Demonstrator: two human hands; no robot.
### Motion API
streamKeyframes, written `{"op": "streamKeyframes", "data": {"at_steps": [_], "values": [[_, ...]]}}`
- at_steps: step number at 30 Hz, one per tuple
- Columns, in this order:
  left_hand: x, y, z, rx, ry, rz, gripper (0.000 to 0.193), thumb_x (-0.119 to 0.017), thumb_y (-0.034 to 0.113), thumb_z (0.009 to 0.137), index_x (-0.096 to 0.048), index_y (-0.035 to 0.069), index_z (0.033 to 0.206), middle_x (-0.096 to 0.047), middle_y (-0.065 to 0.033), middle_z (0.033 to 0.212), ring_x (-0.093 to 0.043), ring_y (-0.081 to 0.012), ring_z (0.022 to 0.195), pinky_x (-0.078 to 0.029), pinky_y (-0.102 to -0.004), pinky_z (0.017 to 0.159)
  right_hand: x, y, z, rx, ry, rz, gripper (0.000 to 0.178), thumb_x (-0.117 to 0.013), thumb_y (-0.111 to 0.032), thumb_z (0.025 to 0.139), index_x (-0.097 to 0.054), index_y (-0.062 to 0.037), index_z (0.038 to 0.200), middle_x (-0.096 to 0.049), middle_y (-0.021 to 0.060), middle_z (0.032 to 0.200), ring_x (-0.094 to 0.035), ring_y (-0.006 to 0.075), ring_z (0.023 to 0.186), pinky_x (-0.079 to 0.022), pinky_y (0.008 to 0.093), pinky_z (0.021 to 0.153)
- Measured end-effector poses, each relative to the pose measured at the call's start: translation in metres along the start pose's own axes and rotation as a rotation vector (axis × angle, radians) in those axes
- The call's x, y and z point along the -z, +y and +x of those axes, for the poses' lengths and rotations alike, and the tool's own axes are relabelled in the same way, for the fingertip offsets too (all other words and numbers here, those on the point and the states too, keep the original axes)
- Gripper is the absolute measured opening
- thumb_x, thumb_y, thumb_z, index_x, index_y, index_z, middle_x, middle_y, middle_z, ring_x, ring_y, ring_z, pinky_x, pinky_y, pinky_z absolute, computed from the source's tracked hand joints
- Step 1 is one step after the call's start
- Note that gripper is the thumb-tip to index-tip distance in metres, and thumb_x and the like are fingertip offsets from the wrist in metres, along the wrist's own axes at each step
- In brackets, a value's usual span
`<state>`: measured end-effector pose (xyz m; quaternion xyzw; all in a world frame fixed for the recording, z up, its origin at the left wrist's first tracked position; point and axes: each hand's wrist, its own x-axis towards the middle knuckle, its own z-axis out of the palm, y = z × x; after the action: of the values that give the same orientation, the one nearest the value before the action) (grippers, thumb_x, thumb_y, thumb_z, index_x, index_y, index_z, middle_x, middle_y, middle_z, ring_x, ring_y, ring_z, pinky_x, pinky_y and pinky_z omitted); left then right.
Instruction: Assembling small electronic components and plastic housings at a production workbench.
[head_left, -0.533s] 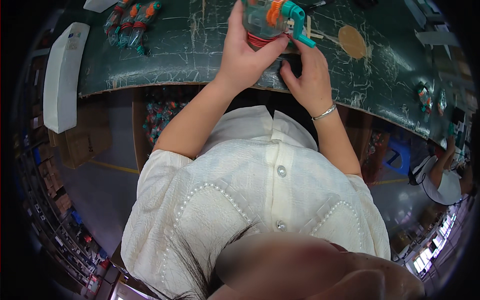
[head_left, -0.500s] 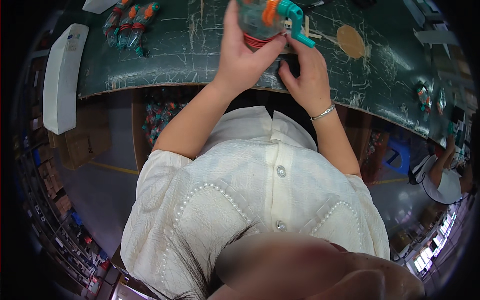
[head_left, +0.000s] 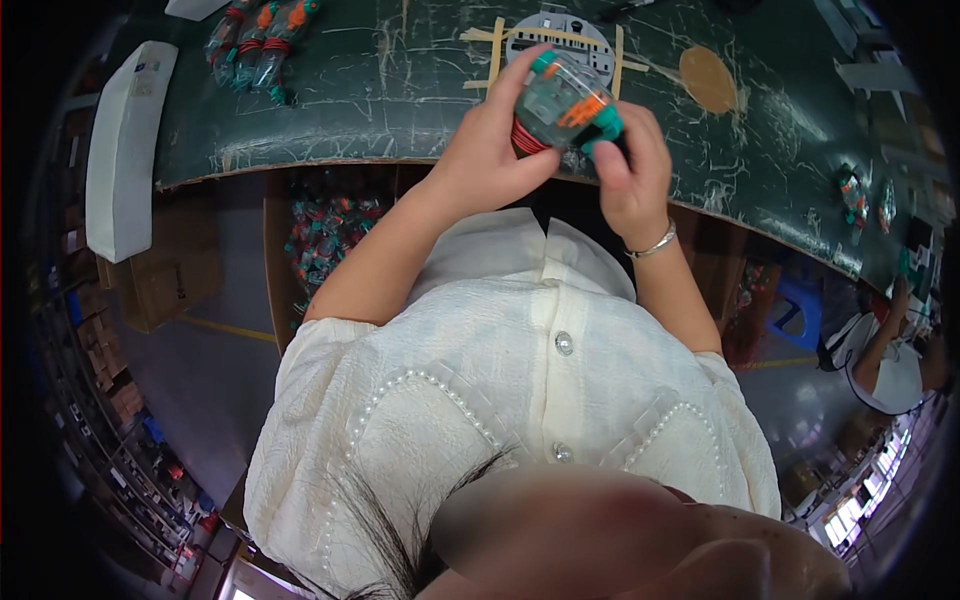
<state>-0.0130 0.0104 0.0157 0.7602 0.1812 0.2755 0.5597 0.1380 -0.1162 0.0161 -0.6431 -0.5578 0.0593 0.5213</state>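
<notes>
Held over the near edge of the green table is a hand-crank generator [head_left: 556,112], with a clear plastic body, orange gears inside and teal end parts. A coil of red wire [head_left: 527,138] is bundled at its lower left. My left hand [head_left: 485,155] is closed around the left side of the body, thumb underneath. On the other side, the fingers of my right hand [head_left: 638,175] are closed on the teal crank [head_left: 606,124]. Just beyond, a round grey slotted plate [head_left: 588,58] lies framed by tan tape strips on the tabletop.
Several similar generators [head_left: 268,55] lie at the far left of the scratched green table [head_left: 370,115], beside a long white box [head_left: 128,150]. A tan round patch [head_left: 707,80] is to the right. Below the table, a carton holds more generators [head_left: 330,235]. Another person [head_left: 885,365] sits at right.
Both hands have drawn the generator nearer to me and tilted it, so the crank sits lower. The round grey plate beyond it has come into view.
</notes>
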Motion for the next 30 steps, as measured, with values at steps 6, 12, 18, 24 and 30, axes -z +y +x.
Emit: {"op": "streamKeyframes", "data": {"at_steps": [6,12,18,24,30], "values": [[0.001,0.000,0.007,0.102,-0.115,-0.106,0.086,-0.068,-0.001,0.079,-0.027,0.006,0.154,-0.057,-0.0133,0.131,-0.058,-0.0183,0.117,-0.047,-0.0321,0.098,-0.014,0.007,0.002,-0.065,0.037,0.124,0.027,-0.063,-0.026,0.093,-0.065,-0.0009,0.103,-0.067,0.0149,0.097,-0.062,0.0317,0.090,-0.045,0.0385,0.085],[0.001,0.004,0.005,0.058,-0.123,-0.098,0.085,-0.070,0.001,0.081,-0.027,0.004,0.153,-0.057,-0.0137,0.132,-0.057,-0.0183,0.119,-0.047,-0.0324,0.100,-0.007,0.009,-0.004,-0.185,-0.058,0.281,0.022,-0.061,-0.020,0.096,-0.066,0.0009,0.102,-0.067,0.0116,0.091,-0.063,0.0240,0.084,-0.049,0.0322,0.076],[0.002,0.003,0.006,0.053,-0.141,-0.077,0.084,-0.071,0.002,0.080,-0.029,0.004,0.153,-0.057,-0.0155,0.133,-0.058,-0.0205,0.120,-0.047,-0.0340,0.101,-0.006,0.003,-0.005,-0.140,-0.052,0.297,0.019,-0.058,-0.015,0.097,-0.066,0.0022,0.101,-0.068,0.0097,0.087,-0.064,0.0214,0.077,-0.050,0.0308,0.071],[-0.001,0.004,0.005,-0.044,-0.106,-0.011,0.086,-0.067,0.007,0.075,-0.031,0.014,0.152,-0.067,-0.0175,0.115,-0.070,-0.0323,0.099,-0.054,-0.0363,0.086,-0.002,0.002,-0.009,-0.102,-0.064,0.280,0.018,-0.056,-0.012,0.096,-0.066,0.0026,0.099,-0.067,0.0103,0.087,-0.063,0.0210,0.076,-0.049,0.0309,0.070],[0.000,0.004,0.005,0.038,-0.167,-0.090,0.089,-0.073,0.002,0.077,-0.029,0.005,0.154,-0.059,-0.0156,0.132,-0.058,-0.0236,0.123,-0.045,-0.0349,0.104,-0.005,0.000,-0.009,-0.091,-0.035,0.291,0.016,-0.054,-0.010,0.096,-0.064,0.0028,0.094,-0.065,0.0111,0.085,-0.061,0.0205,0.074,-0.049,0.0304,0.067]]}}
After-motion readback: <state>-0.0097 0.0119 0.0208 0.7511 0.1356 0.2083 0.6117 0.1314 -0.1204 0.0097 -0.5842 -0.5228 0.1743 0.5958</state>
